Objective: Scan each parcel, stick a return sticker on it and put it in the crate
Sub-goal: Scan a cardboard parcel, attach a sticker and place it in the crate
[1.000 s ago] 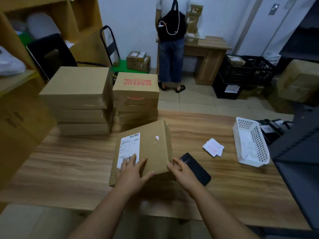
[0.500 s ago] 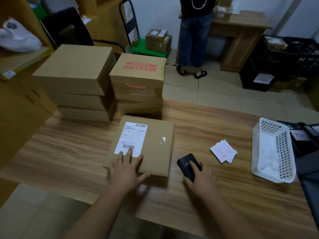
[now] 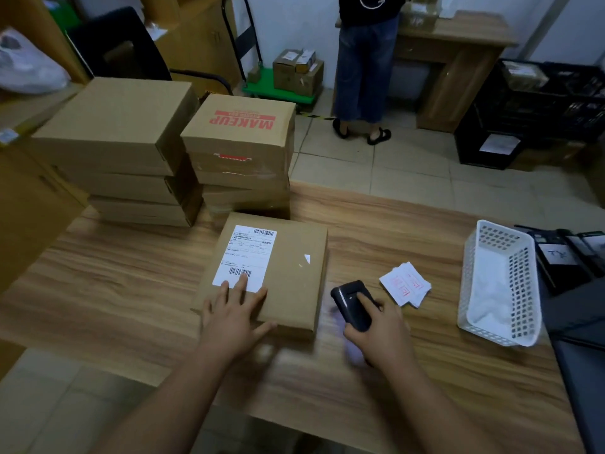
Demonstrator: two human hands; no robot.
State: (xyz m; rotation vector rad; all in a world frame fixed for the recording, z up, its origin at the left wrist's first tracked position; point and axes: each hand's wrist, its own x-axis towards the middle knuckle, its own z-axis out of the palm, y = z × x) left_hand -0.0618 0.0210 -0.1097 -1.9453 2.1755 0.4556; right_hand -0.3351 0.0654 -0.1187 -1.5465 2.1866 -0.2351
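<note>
Wood-grain laminate covers the long table [image 3: 409, 231], which stands on a pale tiled floor with a person in jeans at a desk beyond it. At the far left of the table two stacks of plain brown cardboard boxes [image 3: 111, 126] wait; the inner stack is topped by a box printed MAKEUP in red [image 3: 240, 126]. None of them appears to have been handled yet.

Just in front of the stacks lies the flat brown cardboard parcel [image 3: 288, 276] with its white shipping label [image 3: 247, 257] facing up. The left hand [image 3: 232, 312] lies flat on its near corner, fingers straight, holding it steady. To its right, the right hand [image 3: 379, 329] grips a small black handheld scanner [image 3: 352, 304], which sits just beside the parcel's edge.

Further right, a loose pile of white stickers with red print [image 3: 406, 285] lies on the wood, then a white perforated plastic basket [image 3: 501, 283]. Black crates [image 3: 537, 106] stand on the floor well beyond.

Judging by this, the parcel's scan is only starting; sticker and crate remain.
</note>
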